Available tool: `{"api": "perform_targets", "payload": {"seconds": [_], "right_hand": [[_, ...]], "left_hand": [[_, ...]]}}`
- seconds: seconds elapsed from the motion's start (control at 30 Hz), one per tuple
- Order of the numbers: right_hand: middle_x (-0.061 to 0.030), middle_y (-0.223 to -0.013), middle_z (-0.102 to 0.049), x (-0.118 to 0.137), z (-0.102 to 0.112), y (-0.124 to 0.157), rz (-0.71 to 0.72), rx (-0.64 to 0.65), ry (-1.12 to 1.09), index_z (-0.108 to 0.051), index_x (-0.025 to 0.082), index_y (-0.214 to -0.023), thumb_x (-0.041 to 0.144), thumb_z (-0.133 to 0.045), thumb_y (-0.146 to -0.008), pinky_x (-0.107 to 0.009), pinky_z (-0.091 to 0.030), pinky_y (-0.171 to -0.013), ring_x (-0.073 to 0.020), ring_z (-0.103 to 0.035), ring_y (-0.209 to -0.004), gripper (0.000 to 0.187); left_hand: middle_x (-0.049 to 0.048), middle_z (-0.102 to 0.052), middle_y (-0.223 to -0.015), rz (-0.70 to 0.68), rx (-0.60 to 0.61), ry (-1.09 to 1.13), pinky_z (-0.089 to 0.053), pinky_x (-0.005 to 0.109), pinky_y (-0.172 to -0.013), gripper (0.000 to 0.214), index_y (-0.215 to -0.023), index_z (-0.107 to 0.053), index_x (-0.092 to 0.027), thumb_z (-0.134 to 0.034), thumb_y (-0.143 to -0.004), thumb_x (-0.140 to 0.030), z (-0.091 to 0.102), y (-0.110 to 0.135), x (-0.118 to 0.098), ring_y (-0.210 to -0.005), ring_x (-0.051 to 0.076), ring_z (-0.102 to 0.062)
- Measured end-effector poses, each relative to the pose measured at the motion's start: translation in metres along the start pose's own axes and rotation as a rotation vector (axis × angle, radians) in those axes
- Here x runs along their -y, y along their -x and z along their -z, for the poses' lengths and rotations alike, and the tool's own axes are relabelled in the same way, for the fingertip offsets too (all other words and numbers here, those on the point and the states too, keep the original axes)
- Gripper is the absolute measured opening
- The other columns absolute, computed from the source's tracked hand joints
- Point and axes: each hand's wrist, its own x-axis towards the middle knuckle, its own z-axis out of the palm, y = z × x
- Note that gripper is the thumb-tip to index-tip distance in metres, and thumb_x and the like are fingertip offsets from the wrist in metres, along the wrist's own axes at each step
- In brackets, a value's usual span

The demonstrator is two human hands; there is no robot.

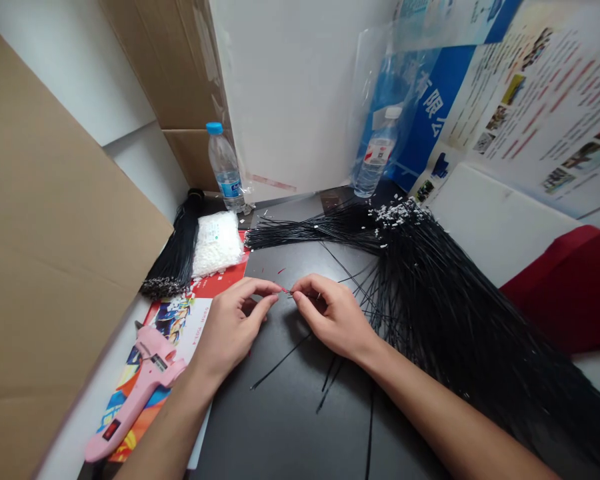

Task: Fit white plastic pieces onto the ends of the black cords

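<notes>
Both hands low over the dark surface [270,433], fingertips nearly meeting at mid-view. Right hand [294,293]: thumb and forefinger pinched narrow on a thin dark strand, its end just poking out toward the other hand. Left hand [278,294]: thumb and forefinger drawn close together, tips at a tiny red piece [285,291], which lies between the two hands; too small to tell whether the left fingers grip it or merely touch it. Red scraps [281,271] on the surface just beyond. Loose black strands [280,363] stick out beneath the right hand and lie toward the wearer. To the right, a large heap of black strands [445,320], white-tipped ends [400,212] gathered at its far end. A second black bundle [310,233] runs crosswise behind the hands, meeting the heap. Far left, a third bundle [173,247], beside a clear bag of white bits [217,243]. Nearer, left of the left forearm, a pink glue gun [150,380] lies on printed sheets [200,320]. Two water bottles stand at the back: blue-capped [225,167] on the left, white-capped [377,157] on the right. Red cloth [565,293] at far right, beyond the heap.
</notes>
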Motion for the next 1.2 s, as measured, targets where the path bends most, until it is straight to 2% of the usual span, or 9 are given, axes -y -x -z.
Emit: {"api": "perform_targets", "payload": {"seconds": [0.17,0.37,0.5,0.8,0.97,1.1,1.2], "right_hand": [[-0.0007,-0.076,-0.067,-0.003,-0.001,0.001,0.034,0.0,0.029,-0.066,0.019,-0.084,0.025,-0.058,-0.091,-0.023,-0.042,-0.063,-0.0114,-0.056,-0.067,0.012],[-0.0006,-0.08,-0.069,-0.007,-0.003,0.002,0.045,0.02,0.02,-0.068,0.019,-0.09,0.021,-0.057,-0.092,-0.023,-0.043,-0.067,-0.0114,-0.059,-0.07,0.011],[-0.0007,-0.081,-0.07,-0.009,-0.003,0.001,0.084,0.005,0.018,-0.07,0.02,-0.092,0.018,-0.058,-0.09,-0.024,-0.044,-0.071,-0.0124,-0.061,-0.074,0.012],[-0.0004,-0.077,-0.069,-0.009,-0.002,0.002,0.073,0.032,-0.002,-0.069,0.018,-0.088,0.017,-0.058,-0.087,-0.023,-0.042,-0.065,-0.0107,-0.058,-0.067,0.011],[0.0017,-0.068,-0.064,-0.003,-0.003,0.002,-0.018,0.069,-0.15,-0.067,0.017,-0.084,0.021,-0.057,-0.089,-0.02,-0.04,-0.055,-0.0083,-0.053,-0.058,0.012],[0.0004,-0.072,-0.065,0.001,-0.004,0.003,-0.108,0.092,-0.268,-0.067,0.016,-0.086,0.026,-0.057,-0.09,-0.019,-0.041,-0.054,-0.0087,-0.055,-0.061,0.014],[-0.0007,-0.075,-0.066,0.0,-0.005,0.002,-0.109,0.07,-0.266,-0.067,0.016,-0.087,0.026,-0.057,-0.089,-0.019,-0.043,-0.055,-0.0095,-0.057,-0.064,0.014]], "left_hand": [[0.0044,-0.075,-0.097,-0.026,0.018,-0.004,-0.056,0.028,-0.067,0.016,-0.095,-0.075,-0.022,-0.063,-0.089,-0.03,-0.001,-0.001,0.003,-0.075,0.016,-0.069],[0.0053,-0.074,-0.101,-0.053,0.064,-0.023,-0.055,0.029,-0.077,0.018,-0.097,-0.074,-0.022,-0.058,-0.091,-0.027,-0.004,0.0,0.004,-0.089,0.018,-0.07],[0.0045,-0.074,-0.097,-0.029,0.071,-0.001,-0.056,0.03,-0.077,0.015,-0.096,-0.072,-0.021,-0.059,-0.09,-0.026,-0.005,0.0,0.003,-0.087,0.018,-0.07],[0.0047,-0.074,-0.097,-0.018,0.051,0.018,-0.056,0.03,-0.075,0.014,-0.098,-0.07,-0.02,-0.062,-0.089,-0.027,-0.006,0.0,0.002,-0.085,0.017,-0.069],[0.0042,-0.076,-0.093,0.042,0.038,0.072,-0.057,0.03,-0.076,0.015,-0.095,-0.073,-0.02,-0.066,-0.086,-0.031,-0.007,-0.001,0.001,-0.084,0.018,-0.07],[0.0038,-0.077,-0.091,0.073,0.056,0.078,-0.056,0.03,-0.079,0.014,-0.091,-0.074,-0.02,-0.067,-0.085,-0.031,-0.007,-0.001,-0.001,-0.084,0.019,-0.071],[0.0043,-0.078,-0.088,0.109,0.048,0.057,-0.056,0.031,-0.075,0.014,-0.088,-0.075,-0.02,-0.068,-0.083,-0.031,-0.008,-0.001,-0.002,-0.079,0.02,-0.072]]}}
